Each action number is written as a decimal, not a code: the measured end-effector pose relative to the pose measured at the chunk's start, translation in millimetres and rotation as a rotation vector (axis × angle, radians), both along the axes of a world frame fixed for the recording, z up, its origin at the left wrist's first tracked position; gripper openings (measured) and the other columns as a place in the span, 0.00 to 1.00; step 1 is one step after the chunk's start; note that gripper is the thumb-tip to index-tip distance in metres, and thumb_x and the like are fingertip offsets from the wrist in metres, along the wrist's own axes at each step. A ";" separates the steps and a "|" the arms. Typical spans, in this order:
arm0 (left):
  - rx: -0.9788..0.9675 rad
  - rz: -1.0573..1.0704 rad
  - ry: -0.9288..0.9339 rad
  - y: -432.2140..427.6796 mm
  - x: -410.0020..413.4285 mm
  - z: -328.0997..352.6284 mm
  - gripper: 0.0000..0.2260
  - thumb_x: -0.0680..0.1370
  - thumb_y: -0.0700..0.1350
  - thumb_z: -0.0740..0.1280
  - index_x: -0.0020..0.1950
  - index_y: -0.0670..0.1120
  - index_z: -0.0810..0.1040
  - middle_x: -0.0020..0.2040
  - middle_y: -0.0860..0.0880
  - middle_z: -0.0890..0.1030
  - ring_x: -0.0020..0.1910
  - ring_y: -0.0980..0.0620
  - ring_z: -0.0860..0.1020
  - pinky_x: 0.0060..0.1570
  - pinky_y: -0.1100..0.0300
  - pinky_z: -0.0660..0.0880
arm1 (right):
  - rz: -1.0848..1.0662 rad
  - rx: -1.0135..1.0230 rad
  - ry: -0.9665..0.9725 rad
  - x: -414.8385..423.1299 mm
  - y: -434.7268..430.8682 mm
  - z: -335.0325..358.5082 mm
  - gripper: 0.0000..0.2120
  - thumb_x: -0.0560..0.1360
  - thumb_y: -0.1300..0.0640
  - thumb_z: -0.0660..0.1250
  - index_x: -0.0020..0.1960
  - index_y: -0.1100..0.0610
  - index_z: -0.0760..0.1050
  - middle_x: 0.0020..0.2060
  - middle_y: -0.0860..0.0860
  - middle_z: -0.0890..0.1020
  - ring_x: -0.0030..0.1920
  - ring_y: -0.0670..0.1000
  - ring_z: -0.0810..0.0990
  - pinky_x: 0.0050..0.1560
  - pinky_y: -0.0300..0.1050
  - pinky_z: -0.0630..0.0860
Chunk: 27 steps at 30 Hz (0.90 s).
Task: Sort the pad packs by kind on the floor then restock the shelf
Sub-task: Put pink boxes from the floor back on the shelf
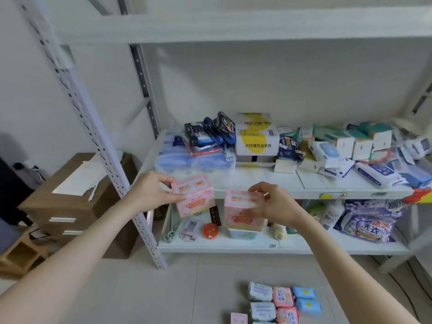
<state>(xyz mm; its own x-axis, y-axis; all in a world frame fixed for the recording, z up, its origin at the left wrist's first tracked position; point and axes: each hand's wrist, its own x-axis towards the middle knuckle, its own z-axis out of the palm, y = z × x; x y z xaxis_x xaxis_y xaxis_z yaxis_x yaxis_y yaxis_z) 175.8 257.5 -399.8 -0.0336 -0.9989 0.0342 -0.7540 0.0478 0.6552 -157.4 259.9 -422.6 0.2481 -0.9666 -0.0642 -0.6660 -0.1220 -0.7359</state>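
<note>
Gripping pink pack (193,198) in left hand (149,192), right hand (278,202) gripping another pack (243,209)

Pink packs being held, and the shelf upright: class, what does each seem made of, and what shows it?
Pink packs: probably printed card or glossy film; crisp box edges, slight sheen. Shelf upright: likely painted metal; matt grey, rows of punched slots.

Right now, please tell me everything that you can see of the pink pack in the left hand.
The pink pack is boxy and glossy, seemingly film-wrapped, with orange print on its front and two small pictures on top. It hangs tilted before the shelf edge. The left hand grips its left side, thumb on front, fingers at the top. Nothing else touches it.
</note>
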 end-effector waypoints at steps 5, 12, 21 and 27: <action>-0.116 0.012 0.003 -1.1 8.8 92.8 0.20 0.62 0.57 0.80 0.51 0.55 0.84 0.43 0.62 0.82 0.38 0.67 0.78 0.36 0.72 0.68 | 0.043 -0.160 -0.025 9.2 -9.4 89.4 0.28 0.63 0.48 0.79 0.61 0.48 0.74 0.51 0.44 0.78 0.46 0.42 0.76 0.37 0.32 0.73; -0.264 0.009 -0.002 0.9 26.2 204.5 0.15 0.64 0.53 0.80 0.49 0.55 0.84 0.47 0.59 0.83 0.50 0.61 0.78 0.49 0.64 0.70 | 0.115 -0.342 -0.015 36.6 -23.8 191.2 0.24 0.61 0.46 0.79 0.56 0.45 0.78 0.47 0.42 0.81 0.44 0.41 0.79 0.39 0.34 0.75; -0.349 0.012 0.076 -32.1 55.1 315.4 0.13 0.67 0.46 0.79 0.50 0.47 0.85 0.46 0.50 0.86 0.48 0.53 0.83 0.54 0.59 0.79 | 0.191 -0.485 0.012 59.6 -72.0 300.1 0.26 0.61 0.44 0.79 0.56 0.47 0.77 0.49 0.44 0.81 0.43 0.45 0.81 0.41 0.40 0.78; -0.358 -0.021 0.089 -82.2 73.4 370.6 0.10 0.70 0.46 0.77 0.49 0.44 0.85 0.43 0.48 0.86 0.45 0.49 0.85 0.56 0.49 0.79 | 0.178 -0.560 -0.058 74.9 -122.8 355.9 0.21 0.63 0.48 0.80 0.53 0.50 0.79 0.46 0.48 0.82 0.46 0.53 0.82 0.45 0.47 0.79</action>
<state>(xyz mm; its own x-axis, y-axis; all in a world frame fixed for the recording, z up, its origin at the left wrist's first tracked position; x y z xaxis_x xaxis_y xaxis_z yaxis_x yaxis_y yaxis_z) 249.2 175.3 -29.2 -0.0348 -0.9222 0.3852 -0.6914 0.3005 0.6570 -82.5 137.1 -66.7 0.3973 -0.7928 0.4623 -0.5602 -0.6085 -0.5621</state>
